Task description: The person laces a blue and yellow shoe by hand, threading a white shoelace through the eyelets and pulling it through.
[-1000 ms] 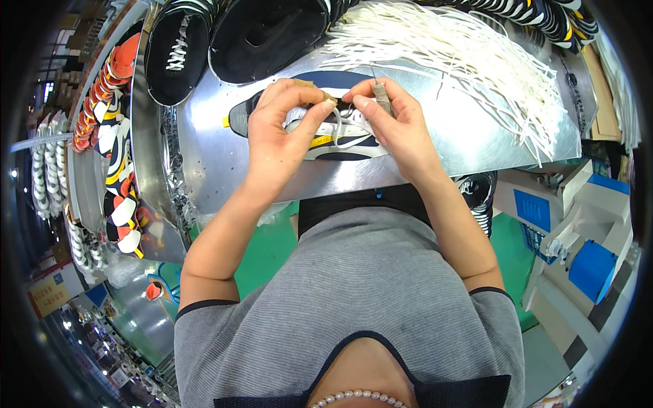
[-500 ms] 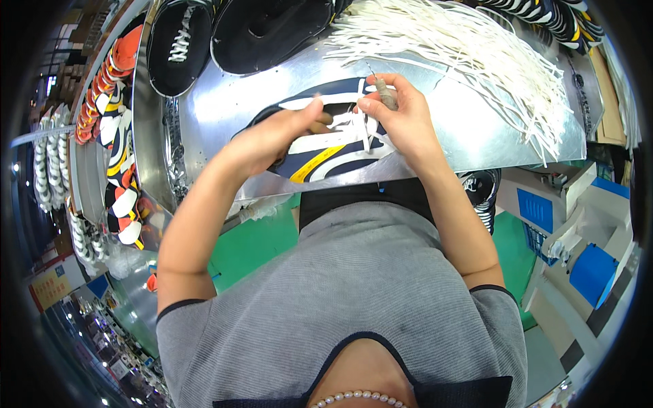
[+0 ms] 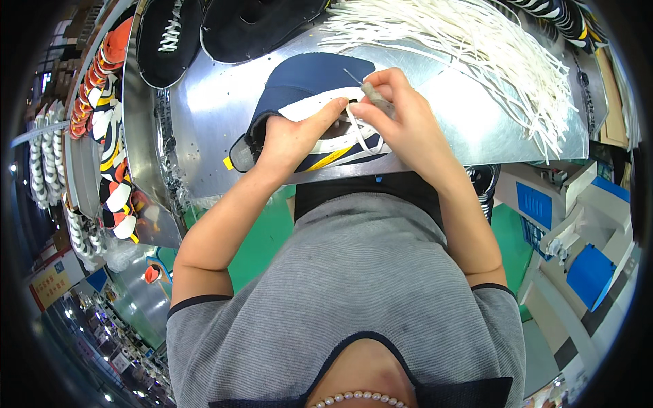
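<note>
A navy shoe upper (image 3: 309, 78) with white and yellow trim lies tilted on the metal table in front of me. My left hand (image 3: 294, 139) reaches into its opening and pinches the white eyelet edge between thumb and fingers. In my right hand (image 3: 411, 122) is an awl (image 3: 376, 99) with a pale, wrapped handle, its thin metal point aimed up and left over the upper. The right fingertips are close to the same edge. A white shoelace (image 3: 365, 139) loops below them across the shoe's opening. The left fingers inside the upper are hidden.
A big heap of loose white laces (image 3: 469, 51) covers the table's far right. Black shoe uppers (image 3: 262, 30) lie at the far left. More uppers hang stacked (image 3: 112, 156) beyond the left edge, and striped ones (image 3: 564, 24) lie at the far right corner.
The upper has tilted, so more of its navy far side shows. My left hand has moved right and closed on the eyelet edge. The awl's point has swung left.
</note>
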Tool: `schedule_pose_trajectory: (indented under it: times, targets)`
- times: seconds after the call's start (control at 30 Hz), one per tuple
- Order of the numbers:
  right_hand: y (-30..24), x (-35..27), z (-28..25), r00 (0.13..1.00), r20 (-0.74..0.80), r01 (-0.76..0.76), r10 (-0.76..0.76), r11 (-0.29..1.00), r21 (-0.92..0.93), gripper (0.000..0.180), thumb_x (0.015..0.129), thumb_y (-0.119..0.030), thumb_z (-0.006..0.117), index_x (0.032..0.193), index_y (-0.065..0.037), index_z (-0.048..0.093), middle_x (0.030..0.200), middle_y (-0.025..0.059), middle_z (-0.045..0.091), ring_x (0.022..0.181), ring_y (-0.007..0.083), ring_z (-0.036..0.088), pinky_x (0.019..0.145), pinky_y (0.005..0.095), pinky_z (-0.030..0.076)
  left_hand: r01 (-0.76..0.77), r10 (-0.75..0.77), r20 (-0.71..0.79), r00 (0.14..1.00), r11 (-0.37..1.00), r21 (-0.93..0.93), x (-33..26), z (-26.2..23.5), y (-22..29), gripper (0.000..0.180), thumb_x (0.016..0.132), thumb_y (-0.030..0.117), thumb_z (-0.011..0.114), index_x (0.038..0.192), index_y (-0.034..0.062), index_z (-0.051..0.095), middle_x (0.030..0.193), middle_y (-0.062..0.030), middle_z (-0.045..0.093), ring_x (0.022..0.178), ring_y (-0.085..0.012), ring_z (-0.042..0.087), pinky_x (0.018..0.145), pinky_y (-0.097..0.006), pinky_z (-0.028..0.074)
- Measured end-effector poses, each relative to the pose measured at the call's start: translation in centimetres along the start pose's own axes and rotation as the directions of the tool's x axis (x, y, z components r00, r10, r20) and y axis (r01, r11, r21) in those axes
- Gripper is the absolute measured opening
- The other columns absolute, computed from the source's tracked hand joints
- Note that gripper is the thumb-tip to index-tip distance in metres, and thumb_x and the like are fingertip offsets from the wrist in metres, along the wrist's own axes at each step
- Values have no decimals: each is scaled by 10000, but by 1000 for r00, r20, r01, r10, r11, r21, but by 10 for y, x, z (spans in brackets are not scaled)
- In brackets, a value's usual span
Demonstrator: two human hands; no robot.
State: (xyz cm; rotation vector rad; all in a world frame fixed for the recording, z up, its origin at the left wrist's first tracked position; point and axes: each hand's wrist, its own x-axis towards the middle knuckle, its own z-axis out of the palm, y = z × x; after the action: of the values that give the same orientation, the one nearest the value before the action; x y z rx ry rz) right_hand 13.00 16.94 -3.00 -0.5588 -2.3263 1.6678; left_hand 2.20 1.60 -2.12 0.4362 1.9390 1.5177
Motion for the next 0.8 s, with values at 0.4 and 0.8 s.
schedule_pose_trajectory:
  times: [0.4, 0.8]
  targets:
    - [-8, 2, -10, 997, 69, 38, -20, 958, -283, 160, 942, -176, 587, 915, -22, 623, 748, 161, 694, 725, 365, 680, 684, 458, 525, -46, 46, -2, 999, 998, 37, -3, 2, -3, 222, 894, 166, 757, 1017, -9, 700, 908, -43, 718, 753, -95, 653, 682, -246, 526]
    - [-46, 21, -21, 928, 369, 193, 59, 770, -608, 175, 918, -164, 591, 981, -4, 624, 836, 173, 710, 846, 365, 692, 746, 455, 528, 75, -90, 252, 964, 995, 70, -5, -16, -1, 234, 984, 210, 607, 866, 23, 685, 680, 19, 593, 616, -57, 515, 576, -223, 404]
